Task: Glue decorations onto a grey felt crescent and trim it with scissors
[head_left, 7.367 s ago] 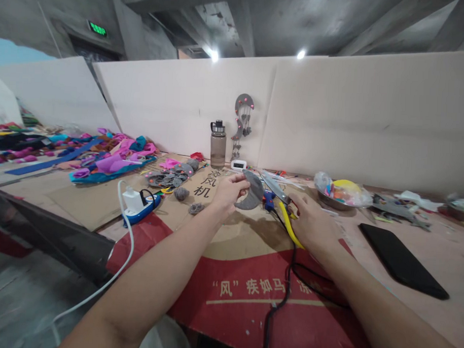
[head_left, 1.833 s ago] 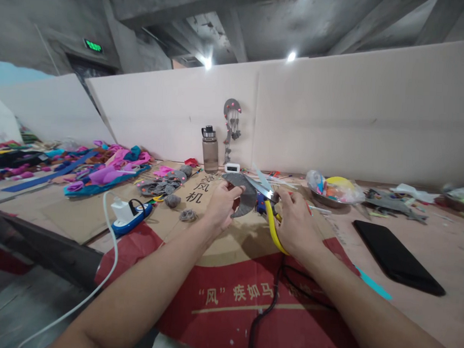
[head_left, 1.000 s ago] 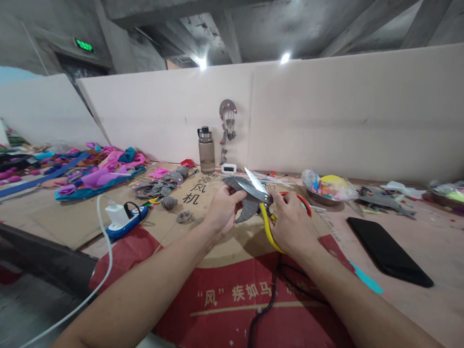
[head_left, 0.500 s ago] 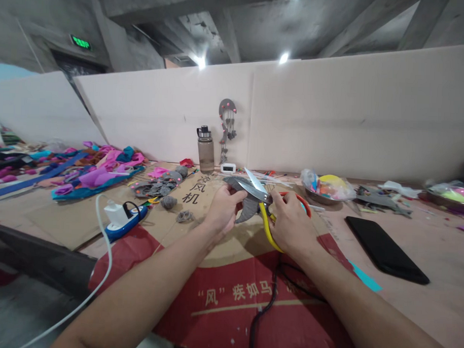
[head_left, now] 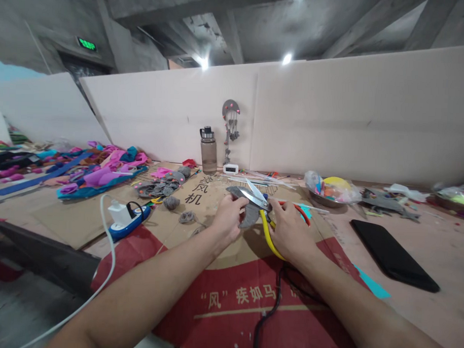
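Note:
My left hand (head_left: 229, 217) pinches a grey felt crescent (head_left: 249, 216) above the cardboard. In my right hand (head_left: 291, 228) is a pair of scissors (head_left: 268, 231) with one yellow and one red handle. The scissor blades are parted and point up and left, lying across the felt close to my left fingers. Balls of grey yarn (head_left: 172, 203) sit on the cardboard to the left of my hands. Behind them lies a pile of grey felt pieces (head_left: 161, 185), some with pink dots. A grey crescent hanging (head_left: 231, 108) with dangling pieces is on the white partition.
A water bottle (head_left: 209, 152) and a small white digital device (head_left: 230, 169) stand at the back. To the left are a blue power strip (head_left: 129, 225) with a white cable and colourful felt (head_left: 102, 174). On the right lie a black phone (head_left: 392, 254) and a filled bowl (head_left: 330, 200).
The felt crescent and scissors have dipped slightly, and the blade gap looks narrower. The whole view has shifted a little, so the background sits further right.

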Available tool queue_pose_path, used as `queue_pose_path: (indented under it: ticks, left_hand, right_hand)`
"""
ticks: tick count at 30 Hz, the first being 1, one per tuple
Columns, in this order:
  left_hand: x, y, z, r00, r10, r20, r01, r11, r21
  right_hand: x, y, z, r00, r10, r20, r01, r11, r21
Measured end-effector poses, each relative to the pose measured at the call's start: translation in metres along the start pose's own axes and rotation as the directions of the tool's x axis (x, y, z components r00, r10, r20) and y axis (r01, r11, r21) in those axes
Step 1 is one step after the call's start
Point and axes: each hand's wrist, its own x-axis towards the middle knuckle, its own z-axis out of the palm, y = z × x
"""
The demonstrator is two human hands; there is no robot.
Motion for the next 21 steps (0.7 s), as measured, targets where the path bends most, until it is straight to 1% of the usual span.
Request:
queue_pose_path:
  ticks: [4,7,16,21]
  left_hand:
    - [-0.0012,0.0029,0.0000,0.990,0.115,0.078,-0.114,0.993,-0.016]
    - [-0.0013,0.0033,-0.0002,0.981,0.156,0.118,-0.154,0.988,-0.033]
    - [0.0008,0.0013,-0.0007,0.982,0.145,0.121,-0.141,0.989,-0.047]
    - [0.0014,0.0017,-0.0019,0.986,0.124,0.113,-0.120,0.992,-0.041]
  right_hand:
    - [0.0008,0.0016,-0.0019,0.997,-0.030,-0.068,0.030,1.000,-0.006]
    - [0.0006,0.0019,-0.0022,0.995,-0.032,-0.097,0.031,0.999,-0.018]
    - [0.0014,0.0034,-0.0001,0.990,-0.037,-0.134,0.034,0.999,-0.022]
    - [0.0017,0.0046,0.0004,0.991,-0.047,-0.121,0.045,0.999,-0.015]
